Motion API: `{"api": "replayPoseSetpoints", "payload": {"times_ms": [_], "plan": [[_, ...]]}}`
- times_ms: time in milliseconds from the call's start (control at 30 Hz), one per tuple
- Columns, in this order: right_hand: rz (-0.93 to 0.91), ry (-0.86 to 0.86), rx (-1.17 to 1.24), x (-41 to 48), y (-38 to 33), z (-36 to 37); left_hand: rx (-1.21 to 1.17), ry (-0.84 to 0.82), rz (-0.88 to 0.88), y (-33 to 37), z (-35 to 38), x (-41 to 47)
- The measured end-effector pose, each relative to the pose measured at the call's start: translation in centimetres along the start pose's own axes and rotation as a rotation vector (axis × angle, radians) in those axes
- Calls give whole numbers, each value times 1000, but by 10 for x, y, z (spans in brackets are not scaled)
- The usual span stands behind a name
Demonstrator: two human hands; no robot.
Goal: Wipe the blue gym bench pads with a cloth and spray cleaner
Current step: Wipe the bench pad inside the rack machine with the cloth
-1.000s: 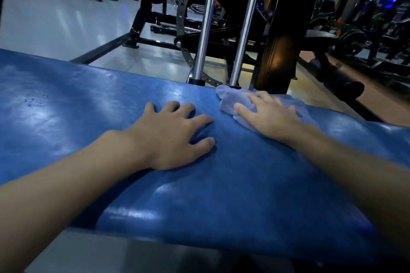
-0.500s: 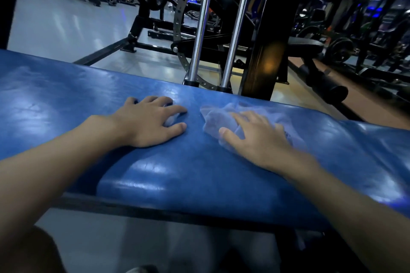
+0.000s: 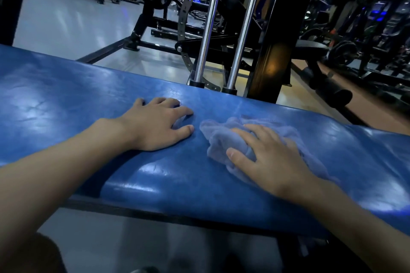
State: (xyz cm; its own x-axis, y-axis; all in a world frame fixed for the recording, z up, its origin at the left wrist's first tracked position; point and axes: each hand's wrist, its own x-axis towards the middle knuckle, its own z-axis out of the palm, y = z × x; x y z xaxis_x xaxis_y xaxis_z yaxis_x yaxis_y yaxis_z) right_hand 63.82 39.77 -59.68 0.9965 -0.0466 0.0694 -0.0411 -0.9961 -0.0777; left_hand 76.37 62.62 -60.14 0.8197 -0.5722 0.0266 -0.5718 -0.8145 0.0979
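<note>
The blue bench pad (image 3: 66,99) runs out of the frame's left edge, with a long bare stretch there. Its far edge meets grey floor (image 3: 66,26) and its near edge rolls down to a dark frame rail (image 3: 142,214). At centre, the left hand (image 3: 155,126) lies flat on the pad, fingers spread, holding nothing. Just right of it, not quite touching, is the bunched pale cloth (image 3: 221,139), partly hidden under the right hand (image 3: 273,159), which presses it down with fingers splayed. Behind the far edge, two chrome rods (image 3: 208,29) stand close. The pad is cut off at the right.
</note>
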Motion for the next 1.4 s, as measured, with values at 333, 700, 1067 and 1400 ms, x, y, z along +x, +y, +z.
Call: {"api": "replayPoseSetpoints", "payload": {"times_ms": [333,700,1067,1400], "plan": [[137,-12,16,160,18,9,7,24,-3,-15,-4,-2],[105,28,-12,104,-9,13,-97,67,-26,-25,-4,1],[-52,-41,73,-33,-55,-2,-161,192,-122,-19,-17,-28],[308,195,237,-44,77,-28,-27,196,203,162,-16,-53]]}}
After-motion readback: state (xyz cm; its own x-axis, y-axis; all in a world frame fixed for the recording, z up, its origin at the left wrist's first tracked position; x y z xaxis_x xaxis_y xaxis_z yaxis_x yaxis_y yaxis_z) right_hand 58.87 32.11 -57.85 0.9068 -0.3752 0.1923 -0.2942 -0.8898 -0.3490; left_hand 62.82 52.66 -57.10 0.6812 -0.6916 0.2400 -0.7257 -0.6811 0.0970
